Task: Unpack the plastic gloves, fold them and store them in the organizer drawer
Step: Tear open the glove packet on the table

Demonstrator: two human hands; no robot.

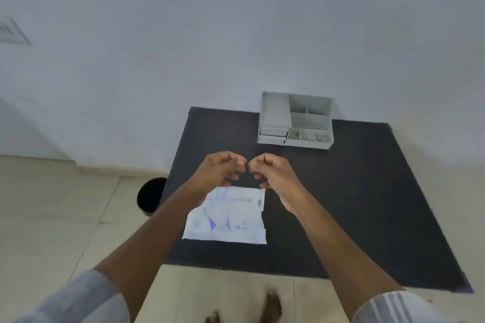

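While left hand (pixel 219 169) and right hand (pixel 273 173) hover clenched, flat printed glove packet (pixel 225 215), matte black table (pixel 354 191).

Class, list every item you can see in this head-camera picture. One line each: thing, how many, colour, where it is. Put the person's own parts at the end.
Table: one, black top, centre and right, against the wall.
Glove packet: one, white with blue print, flat on the table's near part, below the hands.
Organizer: one, white, several compartments, table's far edge by the wall.
Bin: one, black, round, on the floor left of the table.
Floor: beige tiles, left and bottom.
Wall: white, top.
Left hand: one, fingers curled, above the packet.
Right hand: one, fingers curled, close beside the left hand.
Sleeves: two, light, bottom corners.
Feet: blurred, bottom centre.
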